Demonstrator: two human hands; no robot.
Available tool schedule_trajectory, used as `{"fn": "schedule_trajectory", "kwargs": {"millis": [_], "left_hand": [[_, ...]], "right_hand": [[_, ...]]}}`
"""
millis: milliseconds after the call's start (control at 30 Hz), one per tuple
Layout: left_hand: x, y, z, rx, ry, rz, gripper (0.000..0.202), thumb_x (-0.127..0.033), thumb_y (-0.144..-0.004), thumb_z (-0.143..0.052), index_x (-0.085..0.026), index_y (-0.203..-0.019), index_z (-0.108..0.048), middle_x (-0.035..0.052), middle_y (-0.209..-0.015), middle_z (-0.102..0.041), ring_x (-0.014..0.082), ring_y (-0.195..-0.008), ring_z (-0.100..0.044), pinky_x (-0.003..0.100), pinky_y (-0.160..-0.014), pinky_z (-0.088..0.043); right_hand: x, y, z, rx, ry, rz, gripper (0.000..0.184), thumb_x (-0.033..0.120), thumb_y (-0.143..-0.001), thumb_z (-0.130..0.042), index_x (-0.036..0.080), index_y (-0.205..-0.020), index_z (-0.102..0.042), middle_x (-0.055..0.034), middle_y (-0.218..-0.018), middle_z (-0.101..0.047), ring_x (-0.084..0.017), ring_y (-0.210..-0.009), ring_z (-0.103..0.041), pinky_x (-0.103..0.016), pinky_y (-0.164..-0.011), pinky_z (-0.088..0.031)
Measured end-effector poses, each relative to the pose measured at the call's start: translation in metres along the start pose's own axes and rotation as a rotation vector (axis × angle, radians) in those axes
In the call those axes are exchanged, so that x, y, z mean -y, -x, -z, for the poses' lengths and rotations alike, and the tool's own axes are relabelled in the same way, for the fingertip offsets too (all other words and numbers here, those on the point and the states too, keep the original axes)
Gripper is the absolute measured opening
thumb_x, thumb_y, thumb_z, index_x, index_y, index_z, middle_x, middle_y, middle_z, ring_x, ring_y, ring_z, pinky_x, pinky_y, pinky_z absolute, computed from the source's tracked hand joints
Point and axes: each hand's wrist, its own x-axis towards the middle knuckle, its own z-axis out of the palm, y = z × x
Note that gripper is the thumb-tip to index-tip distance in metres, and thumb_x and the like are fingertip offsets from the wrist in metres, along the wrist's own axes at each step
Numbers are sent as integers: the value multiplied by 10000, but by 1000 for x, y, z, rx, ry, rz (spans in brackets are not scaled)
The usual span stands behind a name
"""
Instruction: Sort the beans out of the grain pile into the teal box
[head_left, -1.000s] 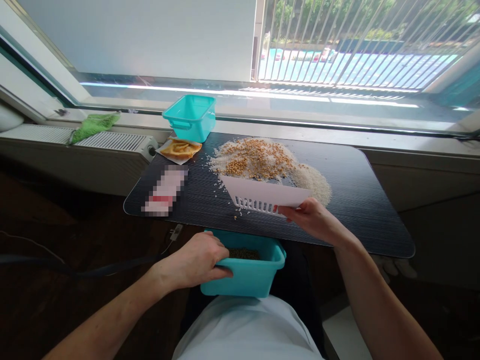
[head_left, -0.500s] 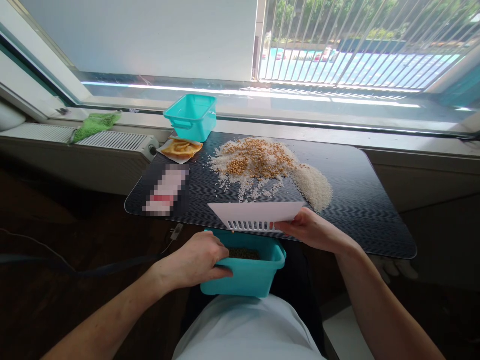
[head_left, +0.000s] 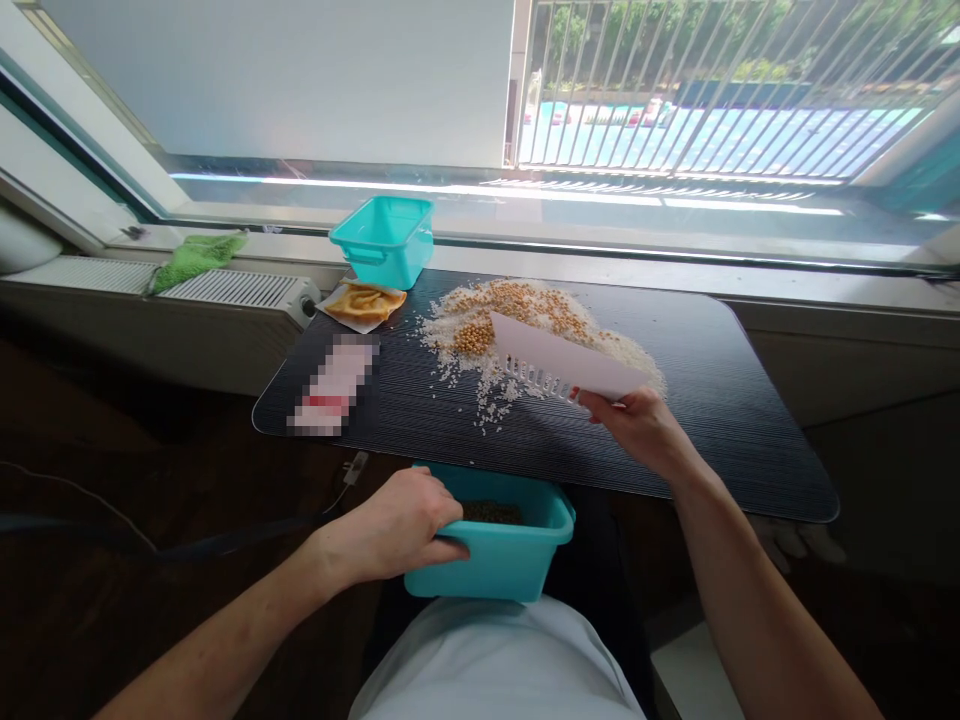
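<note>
My left hand (head_left: 397, 525) is closed on the left rim of a turquoise tub (head_left: 502, 555) held below the table's near edge; dark small grains lie inside it. My right hand (head_left: 637, 428) grips a white slotted basket (head_left: 559, 365) by its right end, tilted over the near side of a heap of white rice mixed with yellow beans (head_left: 517, 310) on the black table (head_left: 712, 400). Loose rice grains (head_left: 487, 405) are scattered in front of the heap.
A second turquoise tub (head_left: 384, 238) stands at the table's back left, beside an open yellow packet (head_left: 364, 302). A blurred white-and-red pack (head_left: 331, 385) lies on the left. A green cloth (head_left: 196, 258) rests on the radiator. The window sill runs behind the table.
My right hand carried the white basket from the table's near edge above the tub back to the heap. More loose rice now lies in front of the heap. My left hand stayed on the tub.
</note>
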Motion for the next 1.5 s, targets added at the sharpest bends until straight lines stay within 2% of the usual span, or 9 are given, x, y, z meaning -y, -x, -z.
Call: {"fn": "schedule_trajectory", "kwargs": {"millis": [267, 400, 500, 733, 900, 1000, 1233, 1367, 1500], "left_hand": [[-1, 0, 2, -12, 24, 2, 272, -367, -766, -702, -181, -604, -586, -13, -639, -631, 167, -670, -585, 265, -668, -364], [0, 0, 1, -9, 30, -2, 268, -363, -773, -694, -180, -609, -586, -17, -637, -627, 162, -662, -585, 266, -673, -367], [0, 0, 1, -9, 31, -5, 272, -367, -779, -687, -178, -610, -586, -12, -638, -628, 165, -663, -587, 266, -671, -370], [-1, 0, 2, -2, 32, 12, 271, -372, -782, -685, -182, -615, -588, -9, -645, -635, 174, -673, -589, 275, -684, -375], [1, 1, 0, -6, 28, 0, 269, -375, -782, -684, -181, -622, -590, -9, -649, -636, 171, -670, -593, 274, -691, -377], [2, 0, -2, -11, 27, -9, 274, -383, -784, -683, -181, -624, -590, -8, -650, -635, 171, -670, -593, 273, -689, -376], [1, 0, 0, 5, 25, -2, 272, -381, -792, -674, -181, -628, -591, -8, -653, -636, 174, -675, -599, 278, -694, -379], [0, 0, 2, 16, 35, 4, 264, -370, -798, -670, -179, -635, -589, -7, -659, -642, 171, -673, -603, 282, -720, -388], [0, 0, 1, 1, 45, -5, 276, -372, -804, -658, -177, -624, -582, -5, -652, -635, 173, -669, -602, 283, -708, -390]], "right_hand": [[3, -10, 0, -12, 90, -26, 356, 447, -769, -578, 132, -841, -728, -55, -724, -698, -180, -624, -609, -276, -551, -472], [4, -9, 1, 83, -23, -29, 363, 451, -764, -589, 127, -857, -722, -64, -773, -704, -171, -629, -604, -281, -568, -496], [3, -10, 0, 81, -42, -31, 372, 457, -771, -583, 122, -867, -715, -70, -801, -698, -180, -665, -606, -291, -593, -497], [7, -19, -6, 69, 98, -27, 367, 476, -769, -580, 127, -724, -685, -18, -621, -621, -159, -593, -548, -269, -543, -416], [10, -11, 0, 206, 1, 16, 375, 486, -766, -589, 135, -821, -710, -26, -706, -657, -152, -620, -547, -259, -551, -425], [7, -5, 3, 190, -38, 40, 378, 485, -769, -594, 134, -845, -713, -38, -779, -677, -158, -652, -563, -261, -573, -445], [2, 7, 4, 197, -9, -47, 384, 481, -762, -604, 123, -836, -721, -38, -725, -675, -159, -616, -561, -276, -561, -479], [4, 11, 2, 246, -64, -2, 369, 469, -772, -594, 129, -831, -724, -59, -760, -686, -170, -646, -574, -284, -573, -496], [7, 11, 1, 224, -63, -13, 374, 478, -764, -596, 126, -785, -720, -49, -705, -668, -159, -613, -556, -277, -554, -487]]}}
